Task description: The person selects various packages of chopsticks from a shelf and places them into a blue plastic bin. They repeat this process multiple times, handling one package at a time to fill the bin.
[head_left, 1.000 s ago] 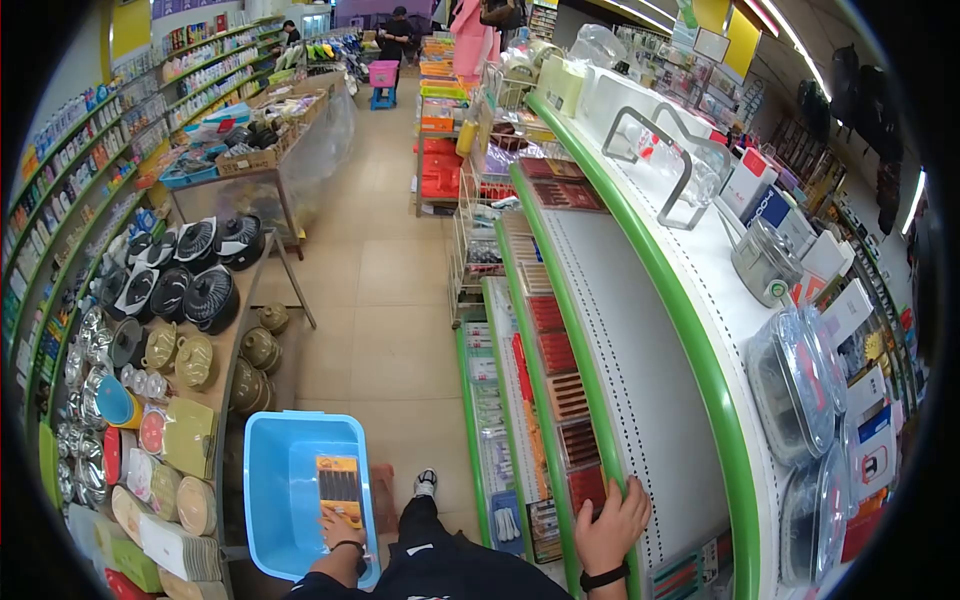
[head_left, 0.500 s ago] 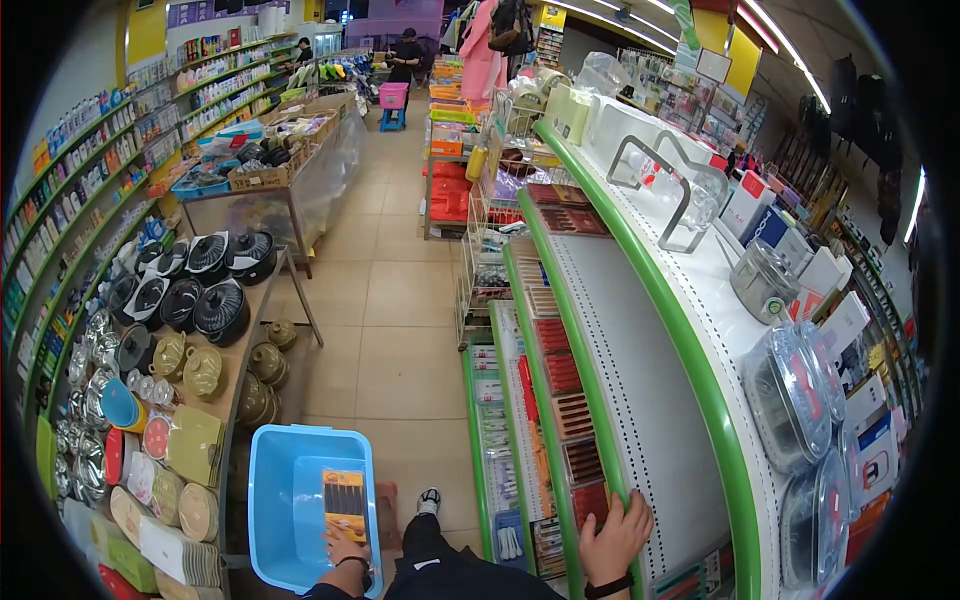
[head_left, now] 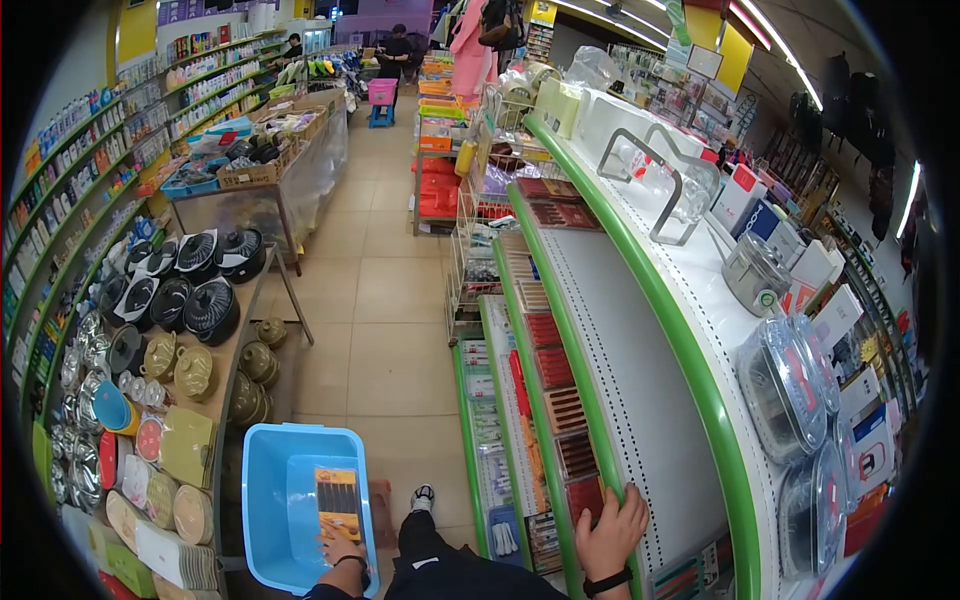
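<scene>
Packet of dark sticks on an orange card (head_left: 338, 502) — that is what your left hand (head_left: 340, 545) grips by its lower edge, holding it inside the blue plastic tub (head_left: 262, 500) that stands on the tiled floor (head_left: 380, 300) at your left. The card lies flat against the tub's pale bottom, upright to your view, and nothing else shows in the tub. A dark band circles that wrist.

Your right hand (head_left: 610, 530) is open, fingers spread, pressed flat against the green edge (head_left: 560, 330) of the white shelf (head_left: 630, 360), just beside a row of red packets (head_left: 585, 495) lined up along the lower tier. It holds nothing. A black watch sits on this wrist too.

Between the hands your dark trouser leg and one shoe (head_left: 425, 495) point down the aisle.

Further out, on the left, a long surface (head_left: 225, 350) carries black pots (head_left: 205, 305) and olive-coloured teapots (head_left: 250, 365), with stacked plates nearer you. On the right, above the shelf, glass-lidded pans (head_left: 790, 385) sit wrapped in plastic — boxed goods behind them. Far down the aisle a person in dark clothes (head_left: 397, 42) sits near a pink stool (head_left: 383, 92).
</scene>
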Motion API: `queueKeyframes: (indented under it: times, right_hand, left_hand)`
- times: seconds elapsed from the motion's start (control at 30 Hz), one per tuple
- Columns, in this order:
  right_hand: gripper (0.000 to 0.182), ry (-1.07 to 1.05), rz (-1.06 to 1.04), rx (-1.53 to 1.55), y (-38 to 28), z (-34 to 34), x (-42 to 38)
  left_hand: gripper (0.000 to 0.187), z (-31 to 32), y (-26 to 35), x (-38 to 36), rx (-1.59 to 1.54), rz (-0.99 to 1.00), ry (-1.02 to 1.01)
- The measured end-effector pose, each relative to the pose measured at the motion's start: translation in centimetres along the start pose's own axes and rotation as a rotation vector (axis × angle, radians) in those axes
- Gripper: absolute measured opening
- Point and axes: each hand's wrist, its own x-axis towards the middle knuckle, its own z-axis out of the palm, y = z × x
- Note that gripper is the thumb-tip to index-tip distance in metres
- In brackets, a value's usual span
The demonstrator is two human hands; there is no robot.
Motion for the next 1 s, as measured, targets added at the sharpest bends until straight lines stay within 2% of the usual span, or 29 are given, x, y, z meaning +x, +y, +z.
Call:
queueKeyframes:
  times: [0.17, 0.27, 0.37, 0.5, 0.53, 0.63, 0.67, 0.77, 0.83, 0.9, 0.97, 1.0]
  right_hand:
    - [0.055, 0.004, 0.008, 0.002, 0.1, 0.1, -0.1]
    - [0.055, 0.019, 0.006, 0.013, 0.0, 0.0, 0.0]
    - [0.055, 0.046, 0.003, 0.017, 0.1, 0.0, -0.1]
    - [0.054, 0.043, 0.022, 0.059, 0.2, -0.3, 0.1]
    - [0.053, 0.050, 0.016, 0.064, 0.3, -0.3, 0.1]
    - [0.049, 0.090, 0.012, 0.081, 0.5, 0.1, 0.1]
    - [0.049, 0.102, 0.009, 0.087, 0.7, 0.3, 0.0]
    - [0.049, 0.079, 0.003, 0.107, 0.8, -0.3, 0.0]
    - [0.050, 0.030, 0.016, 0.112, 1.0, -0.7, -0.2]
    - [0.050, -0.042, 0.046, 0.116, 1.1, -0.7, -0.7]
    - [0.052, -0.029, 0.034, 0.084, 1.1, -1.0, -0.9]
    - [0.052, -0.034, 0.033, 0.080, 1.1, -1.1, -0.9]
  left_hand:
    - [0.140, -0.9, -0.9, -1.0, -0.060, 0.071, 0.066]
    - [0.137, 0.1, -2.1, -0.9, -0.024, 0.144, 0.221]
    - [0.133, -1.0, -2.7, -1.5, -0.045, 0.230, 0.291]
    - [0.128, -3.7, -3.1, -3.0, -0.207, 0.309, 0.276]
    - [0.122, -4.2, -3.0, -3.5, -0.223, 0.317, 0.310]
    - [0.105, -8.8, -2.9, -5.8, -0.189, 0.340, 0.121]
    - [0.112, -7.6, -4.0, -4.9, -0.217, 0.404, 0.212]
    - [0.123, -3.7, -5.4, 0.0, -0.243, 0.339, 0.242]
    - [0.121, -3.0, -5.3, 1.5, -0.158, 0.351, 0.318]
    - [0.118, -3.4, -5.3, 1.4, -0.160, 0.355, 0.358]
    - [0.117, -9.6, -3.1, -5.2, -0.249, 0.356, 0.362]
    - [0.115, -10.2, -2.5, -5.2, -0.230, 0.350, 0.298]
